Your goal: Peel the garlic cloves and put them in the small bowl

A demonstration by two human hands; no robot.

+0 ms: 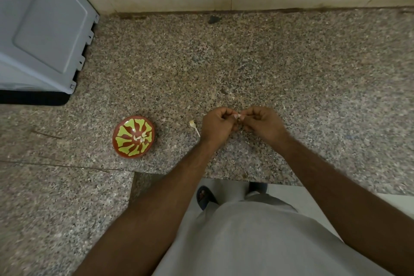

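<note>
Pinching one garlic clove (238,116) between them above the counter (291,69), the left hand (218,122) and right hand (262,122) peel it, while several peeled cloves (141,137) already lie in the small bowl (133,136) and a garlic remnant (193,125) waits nearby.

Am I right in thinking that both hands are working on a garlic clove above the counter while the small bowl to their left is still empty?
Not quite: the small bowl is not empty. The head view shows a few pale peeled cloves lying at its centre. The rest holds: the left hand and right hand pinch a garlic clove between them above the counter, with the bowl to their left.
</note>
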